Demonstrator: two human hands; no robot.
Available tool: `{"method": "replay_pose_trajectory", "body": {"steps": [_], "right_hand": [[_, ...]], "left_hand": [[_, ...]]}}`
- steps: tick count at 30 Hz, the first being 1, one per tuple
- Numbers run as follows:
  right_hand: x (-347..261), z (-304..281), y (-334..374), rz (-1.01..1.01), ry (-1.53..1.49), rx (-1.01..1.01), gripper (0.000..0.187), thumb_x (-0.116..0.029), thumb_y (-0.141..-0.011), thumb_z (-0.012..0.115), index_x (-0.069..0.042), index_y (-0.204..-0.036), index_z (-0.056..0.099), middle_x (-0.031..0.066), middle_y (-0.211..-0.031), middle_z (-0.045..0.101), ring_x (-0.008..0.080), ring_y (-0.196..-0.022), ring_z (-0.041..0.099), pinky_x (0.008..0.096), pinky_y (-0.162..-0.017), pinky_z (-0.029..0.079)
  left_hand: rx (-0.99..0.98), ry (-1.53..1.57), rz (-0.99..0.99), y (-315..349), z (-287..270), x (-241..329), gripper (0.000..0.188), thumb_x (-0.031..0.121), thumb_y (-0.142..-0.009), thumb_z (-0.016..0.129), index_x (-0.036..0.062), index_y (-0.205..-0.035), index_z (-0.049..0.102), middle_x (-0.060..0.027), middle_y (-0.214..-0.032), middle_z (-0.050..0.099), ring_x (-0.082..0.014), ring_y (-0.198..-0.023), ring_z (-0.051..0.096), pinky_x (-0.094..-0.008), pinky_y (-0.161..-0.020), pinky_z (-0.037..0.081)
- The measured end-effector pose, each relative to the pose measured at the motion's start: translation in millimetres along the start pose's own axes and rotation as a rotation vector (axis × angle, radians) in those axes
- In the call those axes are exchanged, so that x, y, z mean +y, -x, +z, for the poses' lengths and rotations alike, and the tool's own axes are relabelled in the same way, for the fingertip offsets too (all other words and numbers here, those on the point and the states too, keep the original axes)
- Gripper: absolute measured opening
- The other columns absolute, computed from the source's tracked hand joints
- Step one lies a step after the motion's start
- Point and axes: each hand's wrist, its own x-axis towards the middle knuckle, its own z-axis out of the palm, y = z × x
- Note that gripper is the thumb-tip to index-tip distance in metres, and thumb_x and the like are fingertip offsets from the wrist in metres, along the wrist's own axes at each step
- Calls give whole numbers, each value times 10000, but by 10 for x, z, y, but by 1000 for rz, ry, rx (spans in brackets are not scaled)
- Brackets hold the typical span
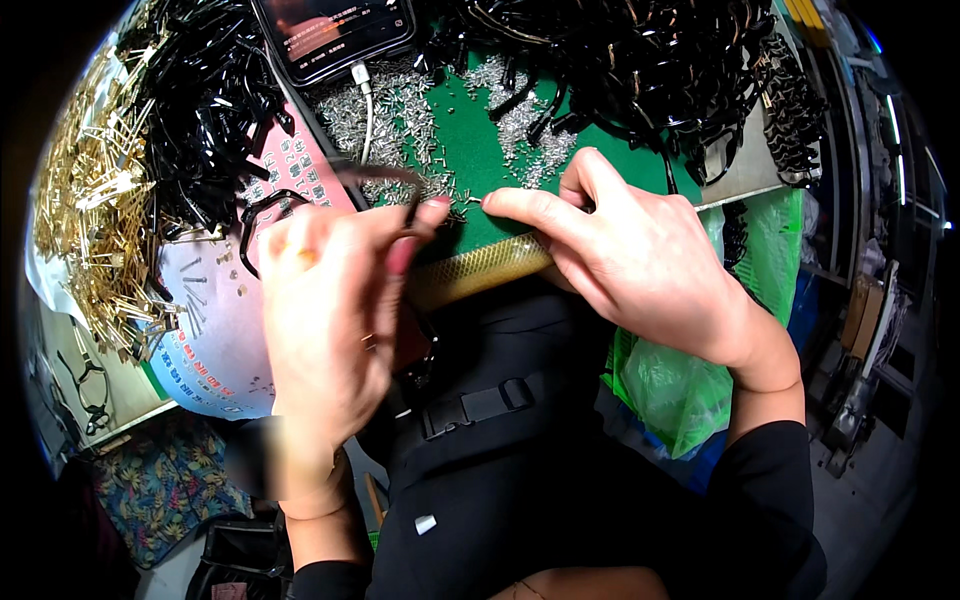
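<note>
My left hand (335, 310) is closed on a black eyeglass frame part (268, 205), a thin curved piece smeared by motion, with ends showing on both sides of the fingers. My right hand (640, 250) reaches in from the right with its index finger stretched out. That fingertip touches or nearly touches the small silver metal pins (395, 115) scattered over a green mat (455, 120). Its thumb is mostly hidden below the palm. The two hands' fingertips are close together. A yellow bar with a mesh-like surface (480, 265) lies along the mat's near edge, beneath the right hand.
Black eyeglass parts are heaped at the back left (205, 110) and back right (620, 60). A pile of gold metal pieces (95, 190) covers the far left. A phone (340, 35) with a white cable (366, 115) stands at the back. Green plastic bags (680, 390) hang at the right.
</note>
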Motion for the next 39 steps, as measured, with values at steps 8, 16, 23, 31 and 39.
{"method": "replay_pose_trajectory", "body": {"steps": [8,16,23,31,39], "right_hand": [[14,-19,-2,-37,-9,-14,478,-101,-877,658,-274,-1322,633,60,-862,507,225,-628,607,357,-528,508],[-102,-95,5,-66,-49,-81,620,-79,-849,650,-337,-1410,587,55,-825,504,223,-624,601,346,-534,512],[-342,-13,-189,-255,-81,-149,661,-45,-782,665,-306,-1387,602,73,-850,524,230,-693,645,343,-510,505],[-331,30,-279,-308,-83,-129,623,-38,-771,664,-258,-1353,631,80,-870,542,227,-731,659,343,-501,504],[-336,64,-291,-312,-42,-106,587,-51,-791,655,-262,-1338,640,77,-868,542,216,-697,657,336,-490,497]], "left_hand": [[626,512,-394,212,-241,-237,297,190,-1091,465,-42,-1236,579,-130,-1000,666,-107,-712,613,-214,-571,511],[259,672,-638,213,-230,-149,172,73,-1030,571,-25,-1166,611,-73,-941,666,-101,-706,676,-201,-584,543],[139,718,-639,308,-191,-71,166,95,-1027,587,-8,-1152,623,-67,-961,704,-87,-734,675,-197,-617,548],[139,670,-617,341,-157,-71,139,68,-1037,549,8,-1137,624,-61,-948,715,-83,-730,670,-203,-620,548],[172,171,-232,379,-66,-161,132,-85,-886,622,-9,-990,651,-100,-847,675,-199,-678,673,-290,-629,532]]}}
